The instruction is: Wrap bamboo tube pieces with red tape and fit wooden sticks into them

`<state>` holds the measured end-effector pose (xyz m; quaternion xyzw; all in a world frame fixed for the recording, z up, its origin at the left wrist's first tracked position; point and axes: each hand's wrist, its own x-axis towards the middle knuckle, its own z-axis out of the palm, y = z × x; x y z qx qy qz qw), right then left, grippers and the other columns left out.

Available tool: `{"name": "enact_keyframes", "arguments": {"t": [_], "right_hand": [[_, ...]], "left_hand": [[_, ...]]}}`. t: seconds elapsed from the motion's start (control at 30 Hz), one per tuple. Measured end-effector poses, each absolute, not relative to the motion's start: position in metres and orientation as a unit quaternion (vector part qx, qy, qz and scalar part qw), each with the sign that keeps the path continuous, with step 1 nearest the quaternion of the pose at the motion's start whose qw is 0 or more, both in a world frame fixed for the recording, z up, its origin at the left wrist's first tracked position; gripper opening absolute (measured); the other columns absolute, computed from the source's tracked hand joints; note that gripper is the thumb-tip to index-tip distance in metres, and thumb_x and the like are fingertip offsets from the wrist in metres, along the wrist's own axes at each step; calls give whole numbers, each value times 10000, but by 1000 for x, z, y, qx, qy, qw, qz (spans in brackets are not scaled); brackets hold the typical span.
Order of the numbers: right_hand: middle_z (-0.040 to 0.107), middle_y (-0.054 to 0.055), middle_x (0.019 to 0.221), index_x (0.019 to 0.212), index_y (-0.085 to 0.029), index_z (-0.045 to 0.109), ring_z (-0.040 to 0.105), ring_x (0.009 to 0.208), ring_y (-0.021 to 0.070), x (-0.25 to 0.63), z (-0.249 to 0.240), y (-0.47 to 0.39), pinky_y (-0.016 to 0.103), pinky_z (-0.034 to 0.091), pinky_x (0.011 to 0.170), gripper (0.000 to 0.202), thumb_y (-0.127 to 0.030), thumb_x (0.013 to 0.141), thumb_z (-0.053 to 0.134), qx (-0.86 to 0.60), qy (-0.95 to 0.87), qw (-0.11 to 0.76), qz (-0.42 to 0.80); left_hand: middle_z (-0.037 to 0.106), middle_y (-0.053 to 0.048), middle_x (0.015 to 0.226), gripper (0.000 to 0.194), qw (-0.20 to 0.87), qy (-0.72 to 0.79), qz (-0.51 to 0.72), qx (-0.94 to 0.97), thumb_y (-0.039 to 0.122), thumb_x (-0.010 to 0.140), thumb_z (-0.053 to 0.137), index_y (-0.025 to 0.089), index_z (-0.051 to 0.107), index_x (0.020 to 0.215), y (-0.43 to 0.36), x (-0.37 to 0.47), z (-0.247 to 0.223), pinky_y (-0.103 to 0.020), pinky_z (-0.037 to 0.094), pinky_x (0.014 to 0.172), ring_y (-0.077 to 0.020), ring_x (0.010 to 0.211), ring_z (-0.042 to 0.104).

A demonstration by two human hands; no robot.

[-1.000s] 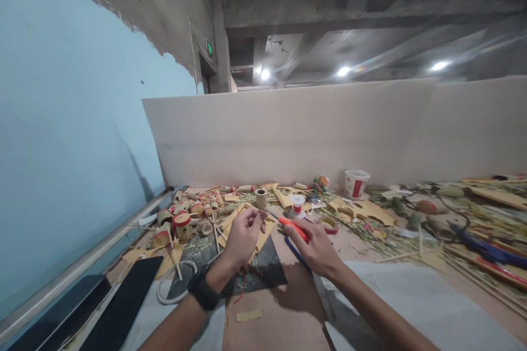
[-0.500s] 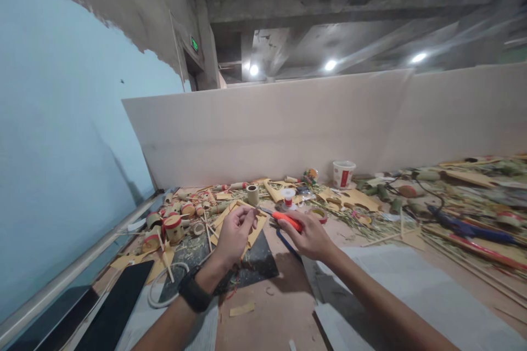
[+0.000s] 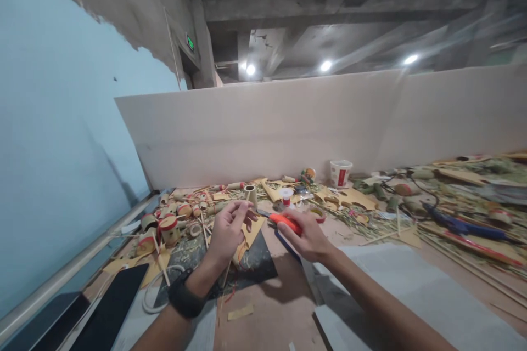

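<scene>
My right hand (image 3: 305,235) is closed round the orange handle of a knife (image 3: 284,221). The metal blade points left, its tip close to the fingertips of my left hand (image 3: 229,230). That hand is pinched, thumb against fingers, with a black band on its wrist. A thin pale stick (image 3: 225,278) shows below the palm and seems to run up into the grip, though its upper part is hidden. Under the hands lies a yellow cut-out sheet (image 3: 254,233) on a dark mat (image 3: 263,263). Just beyond stands a short bamboo tube (image 3: 250,194).
Small red-banded bamboo drums (image 3: 168,229) crowd the left. A thread spool (image 3: 286,196), a tape roll (image 3: 317,214) and a paper cup (image 3: 341,174) stand behind my hands. A blue glue gun (image 3: 461,226) lies right among shavings; white sheets (image 3: 395,279) cover the front right.
My left hand has turned a little, and the thin stick now shows below it. The knife stays in my right hand, its blade near the left fingertips. The view has shifted slightly.
</scene>
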<state>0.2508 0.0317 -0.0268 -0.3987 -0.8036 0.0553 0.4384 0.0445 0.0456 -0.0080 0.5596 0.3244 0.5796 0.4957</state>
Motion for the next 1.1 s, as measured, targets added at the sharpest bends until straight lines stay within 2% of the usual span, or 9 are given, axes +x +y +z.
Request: {"name": "enact_keyframes", "arguments": {"t": [0.13, 0.33, 0.67, 0.9, 1.1], "right_hand": [[607, -3, 688, 906, -185, 654, 505, 610, 142, 250, -30, 28, 277, 352, 630, 340, -436, 991, 443, -394, -807, 435, 61], [599, 4, 697, 909, -185, 639, 496, 611, 147, 252, -28, 30, 275, 358, 606, 352, -454, 997, 431, -390, -800, 452, 65], [599, 6, 701, 889, -181, 630, 485, 614, 140, 252, -29, 30, 275, 357, 604, 331, -429, 999, 440, -395, -804, 440, 66], [577, -2, 674, 870, -180, 621, 484, 603, 142, 252, -28, 29, 275, 345, 591, 340, -440, 995, 440, -399, -803, 440, 54], [616, 8, 694, 897, -183, 639, 495, 597, 145, 254, -28, 30, 281, 356, 604, 348, -455, 988, 442, -402, -803, 439, 42]], "left_hand": [[612, -1, 670, 480, 494, 322, 576, 567, 585, 788, 683, 141, 645, 966, 38, 44, -5, -132, 315, 314, -88, 487, 524], [635, -13, 667, 448, 509, 314, 568, 565, 563, 788, 687, 136, 637, 915, 33, 45, -2, -126, 240, 319, -71, 473, 490], [634, -6, 652, 469, 506, 310, 563, 575, 580, 771, 695, 134, 637, 901, 32, 46, -1, -155, 241, 346, -64, 458, 484], [607, 16, 637, 457, 508, 312, 561, 574, 572, 786, 685, 134, 634, 905, 32, 45, -1, -149, 222, 359, -32, 417, 387], [594, 24, 616, 465, 507, 310, 559, 578, 587, 775, 690, 141, 638, 897, 32, 45, 0, -157, 227, 365, -32, 409, 374]]}}
